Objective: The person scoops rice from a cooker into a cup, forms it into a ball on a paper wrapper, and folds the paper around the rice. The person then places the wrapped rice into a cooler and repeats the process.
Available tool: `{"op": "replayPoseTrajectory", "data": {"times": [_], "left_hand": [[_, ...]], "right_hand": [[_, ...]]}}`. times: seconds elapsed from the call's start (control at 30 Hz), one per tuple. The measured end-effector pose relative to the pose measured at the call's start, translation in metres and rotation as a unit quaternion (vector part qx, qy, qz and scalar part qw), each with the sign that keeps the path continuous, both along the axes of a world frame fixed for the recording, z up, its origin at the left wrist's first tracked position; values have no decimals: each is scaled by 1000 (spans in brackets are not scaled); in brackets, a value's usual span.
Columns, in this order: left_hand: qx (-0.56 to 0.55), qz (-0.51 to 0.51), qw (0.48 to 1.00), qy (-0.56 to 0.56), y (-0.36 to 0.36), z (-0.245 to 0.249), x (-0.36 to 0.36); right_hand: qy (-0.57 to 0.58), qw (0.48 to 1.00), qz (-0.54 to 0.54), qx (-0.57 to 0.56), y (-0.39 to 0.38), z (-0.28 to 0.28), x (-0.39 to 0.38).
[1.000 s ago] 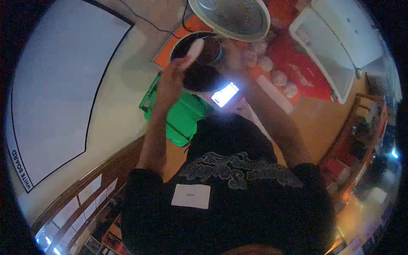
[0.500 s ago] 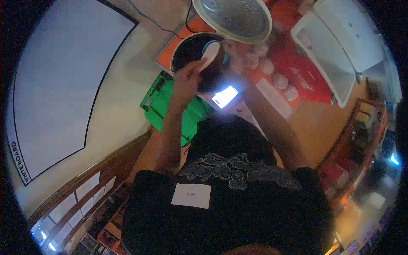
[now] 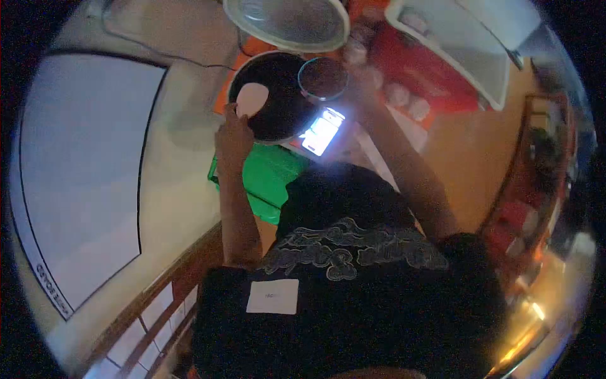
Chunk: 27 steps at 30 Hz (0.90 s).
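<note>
My left hand is closed on the handle of a pale, flat-headed rice paddle. The paddle's head lies over the left side of a round dark pot. At the pot's upper right, a round bowl with a light blue rim shows a dark inside; what it contains I cannot make out. Dim and blurred, my right hand is against the bowl's right side and appears to hold it. A brightly lit phone rests just below the bowl.
A large pale lid is behind the pot. Several wrapped round bundles lie by a red sheet. At the right is a white tub. A green crate sits below the pot, near the wall and whiteboard.
My left hand and the paddle have moved left, away from the bowl, to the pot's left side. The bowl stays at the pot's right. The camera view has shifted.
</note>
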State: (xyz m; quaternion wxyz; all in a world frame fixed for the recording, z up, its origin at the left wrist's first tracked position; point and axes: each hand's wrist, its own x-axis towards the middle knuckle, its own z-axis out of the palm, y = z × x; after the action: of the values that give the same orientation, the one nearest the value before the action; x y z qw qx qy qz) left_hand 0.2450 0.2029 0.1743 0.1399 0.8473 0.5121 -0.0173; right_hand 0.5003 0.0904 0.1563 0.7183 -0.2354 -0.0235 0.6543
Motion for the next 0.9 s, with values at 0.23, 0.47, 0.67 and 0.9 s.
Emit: {"op": "replayPoseTrajectory", "data": {"times": [0.23,0.47,0.67,0.9], "left_hand": [[57,-186,956,-219,-56,-22,61],[-158,-488,835,-202,-135,-167,155],[-78,-605,780,-142,-116,-211,154],[-179,-518,835,47,-116,-235,126]], "right_hand": [[64,975,-140,160,-142,-94,31],[116,961,-250,-37,-238,-189,33],[-42,942,-295,-157,-256,-181,2],[59,961,-266,-46,-260,-193,-2]]}}
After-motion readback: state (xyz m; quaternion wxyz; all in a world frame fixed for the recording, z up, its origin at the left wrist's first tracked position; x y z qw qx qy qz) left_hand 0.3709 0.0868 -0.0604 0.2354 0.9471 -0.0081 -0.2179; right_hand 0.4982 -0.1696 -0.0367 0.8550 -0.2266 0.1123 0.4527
